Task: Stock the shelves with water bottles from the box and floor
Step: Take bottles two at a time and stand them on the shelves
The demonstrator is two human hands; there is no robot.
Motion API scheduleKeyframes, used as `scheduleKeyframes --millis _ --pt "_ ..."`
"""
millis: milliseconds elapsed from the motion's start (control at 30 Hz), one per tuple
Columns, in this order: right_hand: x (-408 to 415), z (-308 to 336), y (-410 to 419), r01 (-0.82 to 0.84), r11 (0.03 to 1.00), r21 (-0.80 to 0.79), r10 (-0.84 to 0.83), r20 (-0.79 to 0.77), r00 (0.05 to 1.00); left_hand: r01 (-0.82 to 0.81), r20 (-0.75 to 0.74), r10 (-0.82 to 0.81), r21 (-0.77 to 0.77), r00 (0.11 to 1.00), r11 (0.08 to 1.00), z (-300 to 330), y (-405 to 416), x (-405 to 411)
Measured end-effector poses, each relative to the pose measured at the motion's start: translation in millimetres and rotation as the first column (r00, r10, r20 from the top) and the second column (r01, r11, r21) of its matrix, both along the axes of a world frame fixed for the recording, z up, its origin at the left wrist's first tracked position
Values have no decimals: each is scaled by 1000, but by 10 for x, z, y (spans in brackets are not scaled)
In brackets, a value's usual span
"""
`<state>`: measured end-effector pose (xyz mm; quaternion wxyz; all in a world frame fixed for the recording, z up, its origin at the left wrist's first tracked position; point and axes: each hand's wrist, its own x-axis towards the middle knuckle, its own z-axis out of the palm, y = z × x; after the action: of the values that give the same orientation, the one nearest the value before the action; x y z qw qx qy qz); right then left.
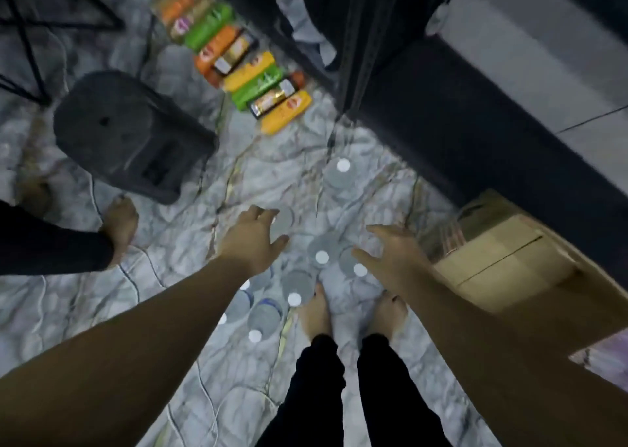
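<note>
Mid-frame, left hand (pixel 253 239) and right hand (pixel 396 258) spread empty over bottles (pixel 321 254); probably heavy, slick — grasp bodies.

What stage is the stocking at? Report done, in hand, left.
Done: cannot tell; the dark shelving is too blurred to show any bottles. In hand: nothing; left hand and right hand reach open toward the water bottles standing on the floor. Left: all of those bottles, plus the closed cardboard box.

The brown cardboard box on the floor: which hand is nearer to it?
Right. The right hand hovers open just left of the brown cardboard box; the left hand is farther left, beyond the standing clear water bottles.
</note>
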<state>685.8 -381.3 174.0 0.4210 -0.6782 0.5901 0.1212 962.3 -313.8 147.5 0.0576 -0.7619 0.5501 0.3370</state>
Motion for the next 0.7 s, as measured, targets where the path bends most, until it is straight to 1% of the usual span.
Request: scheduleKeyframes --millis 67,200,300,400,467,567,700 --pt "21 -361 114 -36 998 54 38 -33 999 -32 -3 32 40 999 999 -289 55 79" --pt "45 -939 311 -91 989 115 105 -120 987 -84 -10 86 112 996 990 -756 85 179" --pt "63 -1201 440 -119 985 128 142 -192 971 -70 -7 71 95 997 993 -1004 67 176" --pt "58 -1342 522 -165 982 91 184 -262 947 -100 -4 101 52 995 994 -1154 -31 178" --pt "69 -1412 528 -184 981 60 194 -289 938 -86 39 84 38 996 996 -1192 -137 191" --pt "99 -1458 459 -197 980 35 199 -272 942 -11 76 6 64 997 998 -1161 -250 179" --pt "68 -1188 290 -167 986 15 166 -225 960 41 41 -44 72 998 997 -953 -257 140"
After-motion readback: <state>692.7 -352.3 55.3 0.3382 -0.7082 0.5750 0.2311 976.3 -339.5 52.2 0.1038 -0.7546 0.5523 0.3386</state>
